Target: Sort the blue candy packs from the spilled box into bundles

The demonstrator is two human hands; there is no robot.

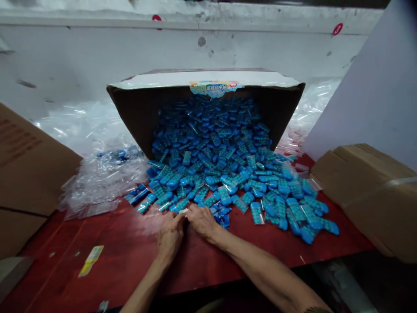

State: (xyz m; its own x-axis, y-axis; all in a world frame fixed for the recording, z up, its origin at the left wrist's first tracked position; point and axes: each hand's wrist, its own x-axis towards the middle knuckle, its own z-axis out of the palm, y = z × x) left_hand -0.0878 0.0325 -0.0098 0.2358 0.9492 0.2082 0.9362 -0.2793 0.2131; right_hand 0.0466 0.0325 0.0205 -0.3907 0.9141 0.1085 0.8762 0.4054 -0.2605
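A big cardboard box (137,108) lies tipped on its side at the back of a red table (124,252). A heap of small blue packets (224,165) spills out of it toward me. My left hand (170,237) and my right hand (202,221) meet at the near edge of the heap, fingers curled together. Between the fingertips a small pale piece (183,211) shows; I cannot make out what it is. A few blue packets (223,217) lie under and just beyond my right hand.
A pile of clear plastic bags (97,174) lies left of the box. Brown cartons stand at the left (29,174) and at the right (371,191). A white board (374,95) leans at the right. A yellow label (91,260) lies on the table.
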